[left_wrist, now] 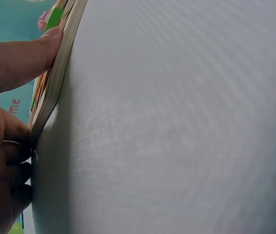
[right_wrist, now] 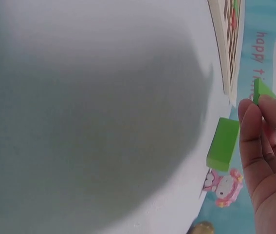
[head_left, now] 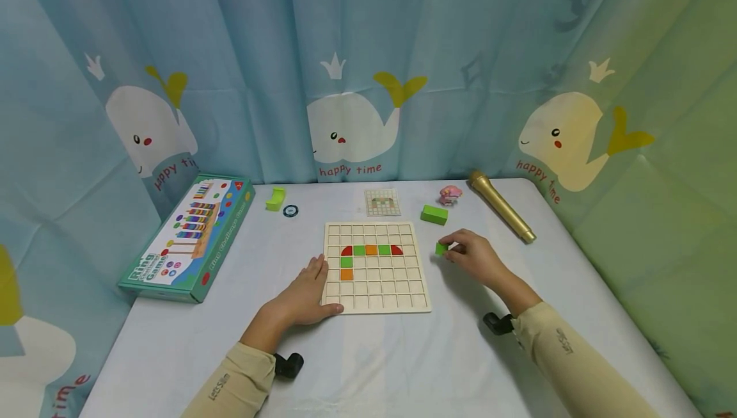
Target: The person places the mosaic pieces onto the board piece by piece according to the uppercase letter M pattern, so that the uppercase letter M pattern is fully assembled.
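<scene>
1. In my head view, the right hand (head_left: 475, 258) pinches a small green piece (head_left: 440, 249) between the thumb and the fingertips; this piece is near the right edge of the grid board (head_left: 391, 290).
2. The left hand (head_left: 302, 293) has its fingers stretched and close together at the board's left edge; the thumb, apart from them, touches the near corner.
3. On the board I see a row of five pieces (head_left: 371, 250): red, green, orange, green, red. Under its left end are one green square (head_left: 346, 262) and one orange square (head_left: 347, 274).
4. Behind the board lies a pattern card (head_left: 382, 202); to its right are a green block (head_left: 434, 215), a pink figurine (head_left: 450, 195) and a golden microphone (head_left: 502, 208).
</scene>
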### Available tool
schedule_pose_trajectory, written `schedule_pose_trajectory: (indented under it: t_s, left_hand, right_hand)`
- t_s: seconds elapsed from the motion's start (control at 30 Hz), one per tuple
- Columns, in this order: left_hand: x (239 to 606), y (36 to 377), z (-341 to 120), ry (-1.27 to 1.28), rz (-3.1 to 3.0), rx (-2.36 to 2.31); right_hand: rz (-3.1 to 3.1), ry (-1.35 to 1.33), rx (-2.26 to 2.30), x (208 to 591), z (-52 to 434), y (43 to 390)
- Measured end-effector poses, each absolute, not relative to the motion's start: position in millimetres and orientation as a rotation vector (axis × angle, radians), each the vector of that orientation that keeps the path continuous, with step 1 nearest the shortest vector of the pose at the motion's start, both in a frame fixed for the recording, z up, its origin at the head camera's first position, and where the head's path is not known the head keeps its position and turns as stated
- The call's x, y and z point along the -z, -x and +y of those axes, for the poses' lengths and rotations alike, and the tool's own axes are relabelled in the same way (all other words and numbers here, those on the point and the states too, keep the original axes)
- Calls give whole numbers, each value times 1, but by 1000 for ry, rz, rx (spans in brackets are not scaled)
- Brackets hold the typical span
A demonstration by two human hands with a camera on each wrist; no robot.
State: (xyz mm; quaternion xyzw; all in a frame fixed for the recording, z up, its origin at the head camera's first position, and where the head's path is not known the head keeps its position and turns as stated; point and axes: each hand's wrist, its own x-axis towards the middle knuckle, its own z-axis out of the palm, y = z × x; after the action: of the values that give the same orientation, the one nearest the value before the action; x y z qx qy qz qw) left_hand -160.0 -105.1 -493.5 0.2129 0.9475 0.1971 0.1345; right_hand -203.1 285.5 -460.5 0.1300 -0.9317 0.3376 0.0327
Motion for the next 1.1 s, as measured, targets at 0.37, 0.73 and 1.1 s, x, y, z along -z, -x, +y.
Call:
schedule_pose_trajectory:
  t_s: [0.37, 0.73, 1.1]
  left_hand:
    - [494, 160, -103, -592, 2743, -560]
    - [491, 158, -103, -588, 2744, -566]
    - [490, 157, -103, -573, 2751, -577]
  right_hand:
    - [-2868, -459, -1025, 462, 275, 205]
    - [-2876, -492, -1049, 464, 264, 208]
    - [-2867, -498, -1095, 464, 254, 209]
